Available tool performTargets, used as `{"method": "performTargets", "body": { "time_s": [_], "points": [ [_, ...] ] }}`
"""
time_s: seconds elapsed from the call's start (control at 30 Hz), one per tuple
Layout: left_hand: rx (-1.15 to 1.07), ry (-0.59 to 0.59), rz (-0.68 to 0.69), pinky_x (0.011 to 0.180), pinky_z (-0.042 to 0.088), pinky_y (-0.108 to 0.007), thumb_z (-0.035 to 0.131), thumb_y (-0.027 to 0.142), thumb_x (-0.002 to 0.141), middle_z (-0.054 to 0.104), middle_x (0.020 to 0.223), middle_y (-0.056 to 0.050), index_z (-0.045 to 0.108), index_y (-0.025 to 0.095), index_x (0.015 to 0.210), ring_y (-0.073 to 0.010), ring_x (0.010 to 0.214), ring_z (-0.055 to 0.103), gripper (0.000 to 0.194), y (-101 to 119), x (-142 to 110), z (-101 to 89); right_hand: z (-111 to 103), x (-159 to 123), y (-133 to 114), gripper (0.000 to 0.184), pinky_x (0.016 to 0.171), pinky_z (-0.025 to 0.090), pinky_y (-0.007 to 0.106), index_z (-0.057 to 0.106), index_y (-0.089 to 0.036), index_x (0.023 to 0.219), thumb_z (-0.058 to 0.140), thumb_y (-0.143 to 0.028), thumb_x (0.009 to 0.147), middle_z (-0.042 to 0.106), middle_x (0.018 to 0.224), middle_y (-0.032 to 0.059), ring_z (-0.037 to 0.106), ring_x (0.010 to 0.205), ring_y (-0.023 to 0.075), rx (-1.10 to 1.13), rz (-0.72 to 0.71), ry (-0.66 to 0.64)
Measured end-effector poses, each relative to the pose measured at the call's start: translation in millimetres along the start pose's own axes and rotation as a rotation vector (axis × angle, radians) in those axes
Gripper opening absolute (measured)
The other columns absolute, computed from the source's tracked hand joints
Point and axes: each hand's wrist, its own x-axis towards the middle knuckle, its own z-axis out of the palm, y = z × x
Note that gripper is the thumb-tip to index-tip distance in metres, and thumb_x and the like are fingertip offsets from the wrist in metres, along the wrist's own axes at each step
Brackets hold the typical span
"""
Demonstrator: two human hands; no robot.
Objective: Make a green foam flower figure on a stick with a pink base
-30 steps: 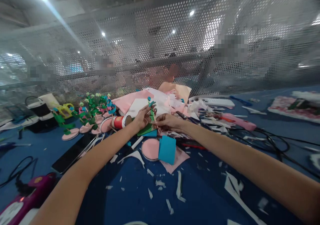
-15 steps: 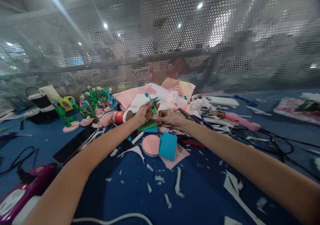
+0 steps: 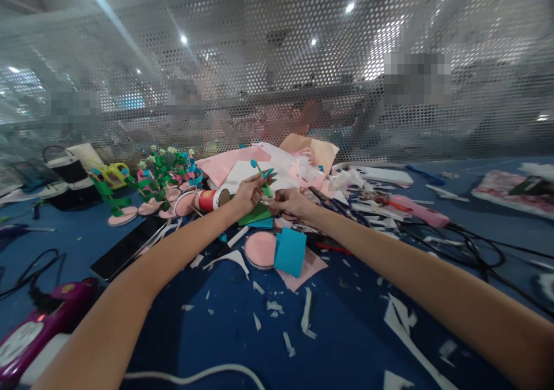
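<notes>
Between my two hands is a small paper flower [image 3: 267,191], a thin stem wrapped in green paper with a blue curl at its top, tilted to the left. My left hand [image 3: 250,197] is closed around its upper part, fingertips pinching the stem. My right hand [image 3: 292,204] pinches its lower end, thumb and finger together. Just below them lie green paper [image 3: 254,213] and blue paper [image 3: 262,224]. Nearer to me are a pink round disc [image 3: 260,248] and blue paper squares [image 3: 290,252]. A red paper cup [image 3: 212,199] lies on its side by my left wrist.
Several finished paper plants [image 3: 160,176] on pink discs stand at the left. A phone [image 3: 127,248] and a purple power strip [image 3: 52,326] lie in front of them. A pink glue gun [image 3: 418,210] with black cables lies right. White paper scraps litter the blue table; perforated metal stands behind.
The paper flower has tipped to the left in my hands, its blue top moving left. Both hands stay close together on it. The view has shifted slightly.
</notes>
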Motion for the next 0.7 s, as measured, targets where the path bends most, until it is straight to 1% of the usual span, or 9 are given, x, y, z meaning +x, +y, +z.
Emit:
{"method": "performTargets", "body": {
  "time_s": [0.1, 0.2, 0.27, 0.33, 0.4, 0.47, 0.53, 0.6, 0.7],
  "points": [
    [-0.010, -0.015, 0.006, 0.052, 0.044, -0.016, 0.057, 0.000, 0.076, 0.066, 0.062, -0.002, 0.068, 0.010, 0.091, -0.0057, 0.049, 0.055, 0.021, -1.9, 3.1, -3.4, 0.6, -1.4, -1.0, 0.052, 0.025, 0.014, 0.017, 0.038, -0.020, 0.055, 0.084, -0.041, 0.042, 0.048, 0.036, -0.0072, 0.026, 0.024, 0.0008, 0.021, -0.013, -0.010],
    [-0.018, -0.053, -0.010, 0.061, 0.049, -0.020, 0.060, 0.003, 0.075, 0.070, 0.078, -0.005, 0.067, 0.012, 0.097, -0.0101, 0.063, 0.063, 0.025, -3.0, 2.3, -5.4, -0.1, -0.9, -1.0, 0.050, 0.027, 0.017, 0.017, 0.042, -0.019, 0.056, 0.084, -0.042, 0.043, 0.051, 0.039, -0.0061, 0.030, 0.027, 0.0007, 0.058, -0.038, -0.025],
    [-0.023, -0.111, -0.021, 0.066, 0.051, -0.023, 0.060, 0.003, 0.075, 0.071, 0.091, -0.006, 0.065, 0.015, 0.104, -0.0140, 0.075, 0.066, 0.032, -2.9, -0.3, -5.1, -1.2, 0.9, -0.3, 0.049, 0.029, 0.020, 0.016, 0.043, -0.018, 0.058, 0.083, -0.042, 0.043, 0.051, 0.040, -0.0068, 0.031, 0.029, 0.0004, 0.092, -0.060, -0.026],
    [-0.027, -0.176, -0.020, 0.068, 0.052, -0.023, 0.060, 0.003, 0.075, 0.069, 0.101, -0.007, 0.063, 0.018, 0.109, -0.0168, 0.085, 0.066, 0.038, -2.4, -2.9, -3.7, -2.2, 2.9, 0.5, 0.049, 0.030, 0.021, 0.017, 0.044, -0.018, 0.060, 0.083, -0.042, 0.043, 0.047, 0.039, -0.0087, 0.031, 0.030, 0.0006, 0.127, -0.075, -0.028],
    [-0.024, -0.213, -0.027, 0.069, 0.052, -0.022, 0.058, 0.002, 0.076, 0.068, 0.106, -0.007, 0.061, 0.020, 0.112, -0.0179, 0.090, 0.066, 0.041, -2.0, -4.4, -2.2, -2.8, 4.1, 0.7, 0.050, 0.031, 0.022, 0.017, 0.045, -0.018, 0.061, 0.084, -0.042, 0.040, 0.043, 0.038, -0.0103, 0.030, 0.030, 0.0008, 0.156, -0.081, -0.038],
    [-0.021, -0.219, -0.038, 0.068, 0.052, -0.022, 0.055, 0.001, 0.077, 0.067, 0.108, -0.009, 0.060, 0.019, 0.113, -0.0175, 0.088, 0.067, 0.041, -2.3, -4.1, -1.4, -2.9, 3.9, 0.1, 0.051, 0.032, 0.023, 0.017, 0.048, -0.018, 0.063, 0.085, -0.042, 0.038, 0.044, 0.039, -0.0101, 0.031, 0.032, 0.0009, 0.181, -0.081, -0.048],
    [-0.012, -0.211, -0.042, 0.063, 0.051, -0.021, 0.054, 0.001, 0.077, 0.068, 0.105, -0.009, 0.060, 0.018, 0.113, -0.0160, 0.080, 0.067, 0.040, -3.3, -2.7, -1.7, -2.7, 3.0, -0.8, 0.051, 0.033, 0.024, 0.017, 0.050, -0.017, 0.064, 0.085, -0.042, 0.038, 0.049, 0.043, -0.0087, 0.034, 0.034, 0.0008, 0.200, -0.077, -0.051],
    [0.004, -0.193, -0.035, 0.055, 0.049, -0.019, 0.052, 0.002, 0.078, 0.070, 0.096, -0.009, 0.060, 0.017, 0.113, -0.0133, 0.067, 0.066, 0.038, -4.7, -0.9, -2.7, -2.6, 2.3, -1.3, 0.050, 0.034, 0.024, 0.017, 0.051, -0.016, 0.065, 0.085, -0.042, 0.038, 0.051, 0.046, -0.0079, 0.035, 0.035, 0.0007, 0.217, -0.072, -0.050],
    [0.015, -0.176, -0.032, 0.048, 0.044, -0.018, 0.053, 0.003, 0.077, 0.070, 0.080, -0.005, 0.060, 0.015, 0.111, -0.0094, 0.052, 0.061, 0.037, -6.3, 0.9, -4.1, -2.9, 2.8, -0.9, 0.050, 0.034, 0.024, 0.017, 0.053, -0.016, 0.066, 0.085, -0.042, 0.038, 0.048, 0.045, -0.0092, 0.035, 0.035, 0.0008, 0.241, -0.065, -0.042]
  ]
}}
